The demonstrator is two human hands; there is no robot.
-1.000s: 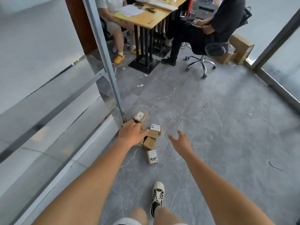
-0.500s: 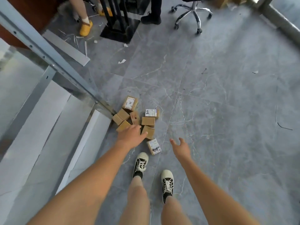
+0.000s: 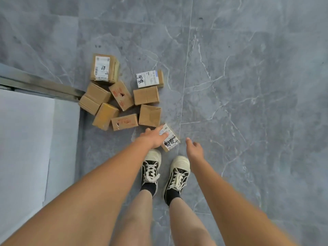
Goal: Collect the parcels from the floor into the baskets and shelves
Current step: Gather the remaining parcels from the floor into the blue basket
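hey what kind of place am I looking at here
Probably an indoor parcel drop-off or sorting spot, perhaps an office or courier point. Small cardboard parcels with shipping labels lie heaped on a grey marble-look tile floor, beside a metal frame rail. The left hand reaches for the nearest labelled parcel.

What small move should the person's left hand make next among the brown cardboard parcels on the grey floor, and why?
Probably curl the left hand round the small brown cardboard parcel with the white label: its straight fingers lie over that parcel, nearest the shoes, while the right hand hangs open beside it.
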